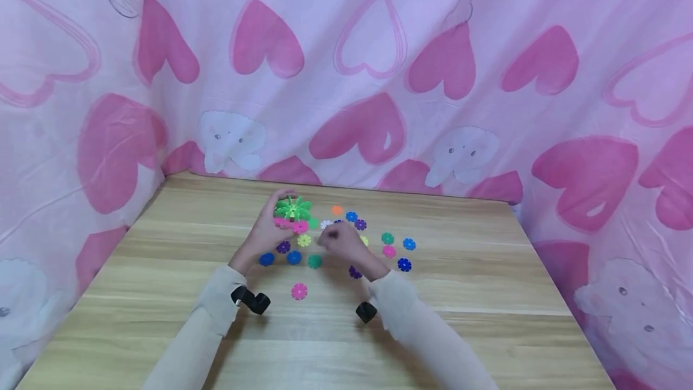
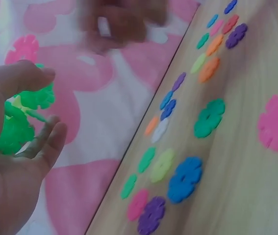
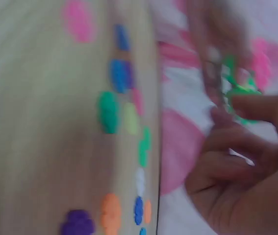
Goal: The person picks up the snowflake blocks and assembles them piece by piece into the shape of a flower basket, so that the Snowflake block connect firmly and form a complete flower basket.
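Note:
In the head view my left hand (image 1: 266, 230) holds a bunch of joined green flower-shaped interlocking discs (image 1: 293, 207), raised over the far left part of the table. A pink disc (image 2: 23, 49) shows beyond the thumb, at the edge of this bunch, in the left wrist view. Thumb and fingers curl around the green pieces (image 2: 15, 132). Just to the right, my right hand (image 1: 346, 244) hovers over the loose discs with fingers curled in and thumb close to them. No disc shows in its blurred fingers (image 2: 124, 24). In the right wrist view the right hand (image 3: 246, 166) overlaps the green bunch.
Loose flower discs lie scattered on the wooden table (image 1: 465, 312), among them a pink one (image 1: 299, 291), a green one (image 1: 314, 262), a dark blue one (image 1: 404, 265) and an orange one (image 1: 337, 210). A pink heart-patterned cloth (image 1: 368, 137) hangs behind and at both sides.

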`<action>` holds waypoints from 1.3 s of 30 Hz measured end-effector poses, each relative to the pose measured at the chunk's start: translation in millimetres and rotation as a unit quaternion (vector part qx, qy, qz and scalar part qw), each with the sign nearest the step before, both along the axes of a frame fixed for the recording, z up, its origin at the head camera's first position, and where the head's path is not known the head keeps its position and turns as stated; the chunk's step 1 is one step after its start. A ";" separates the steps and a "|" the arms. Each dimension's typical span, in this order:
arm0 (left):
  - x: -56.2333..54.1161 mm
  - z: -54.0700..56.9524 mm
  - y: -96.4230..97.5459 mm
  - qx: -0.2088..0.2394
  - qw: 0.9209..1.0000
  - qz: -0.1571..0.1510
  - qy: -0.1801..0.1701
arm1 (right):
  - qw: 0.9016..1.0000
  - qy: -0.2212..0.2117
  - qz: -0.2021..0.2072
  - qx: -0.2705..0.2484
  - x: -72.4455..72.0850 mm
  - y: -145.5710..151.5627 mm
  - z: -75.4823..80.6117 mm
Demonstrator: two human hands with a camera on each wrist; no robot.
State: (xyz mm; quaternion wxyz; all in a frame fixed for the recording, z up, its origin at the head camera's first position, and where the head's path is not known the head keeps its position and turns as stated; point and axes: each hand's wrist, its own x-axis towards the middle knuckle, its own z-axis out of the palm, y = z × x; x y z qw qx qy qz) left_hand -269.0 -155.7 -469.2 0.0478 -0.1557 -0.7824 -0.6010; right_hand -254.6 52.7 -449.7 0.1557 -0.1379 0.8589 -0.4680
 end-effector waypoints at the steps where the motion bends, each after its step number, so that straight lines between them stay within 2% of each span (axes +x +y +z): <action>1: 0.3 0.7 -1.8 0.002 1.000 -0.005 -0.006 | 0.998 0.021 0.034 0.050 4.3 -2.8 -4.0; 3: 0.4 1.7 -4.6 0.007 1.000 -0.014 -0.016 | 0.985 0.051 0.108 0.129 14.1 -10.2 -11.1; 6: 0.2 2.8 -7.0 0.010 0.999 -0.022 -0.023 | 0.957 0.077 0.197 0.199 27.1 -21.4 -21.1; 9: -0.3 4.3 -8.6 0.005 0.999 -0.034 -0.021 | 0.931 0.128 0.235 0.248 35.0 -28.3 -30.4; 10: -0.4 4.9 -9.1 0.001 0.999 -0.038 -0.019 | 0.925 0.139 0.240 0.261 36.5 -29.6 -32.5; 12: -0.7 6.4 -10.6 -0.009 0.999 -0.043 -0.019 | 0.919 0.151 0.241 0.274 38.3 -31.4 -35.1; 14: -0.5 8.4 -11.7 -0.014 0.999 -0.048 -0.018 | 0.921 0.147 0.238 0.270 38.8 -32.1 -35.6; 16: 0.2 9.7 -12.6 -0.020 0.998 -0.056 -0.023 | 0.934 0.121 0.235 0.240 37.8 -30.4 -36.0; 21: 2.2 11.7 -11.8 -0.029 0.996 -0.078 -0.031 | 0.974 0.028 0.207 0.092 27.6 -8.6 -24.6; 24: 2.6 12.9 -10.5 -0.031 0.996 -0.083 -0.018 | 0.984 -0.037 0.173 -0.005 15.6 11.5 -7.7; 26: 2.2 12.8 -9.2 -0.033 0.995 -0.091 -0.006 | 0.982 -0.092 0.146 -0.070 7.8 22.8 3.4; 28: 2.1 12.7 -7.0 -0.041 0.994 -0.097 0.001 | 0.973 -0.147 0.119 -0.130 2.6 31.0 13.7; 30: 2.6 13.2 -3.8 -0.050 0.993 -0.104 0.005 | 0.964 -0.181 0.098 -0.169 -0.8 34.9 22.0; 33: 4.7 14.6 2.0 -0.067 0.992 -0.110 0.004 | 0.956 -0.201 0.071 -0.200 -3.2 35.4 29.2; 39: 7.5 18.5 9.6 -0.076 0.989 -0.126 0.004 | 0.953 -0.215 0.040 -0.211 -4.6 34.3 32.2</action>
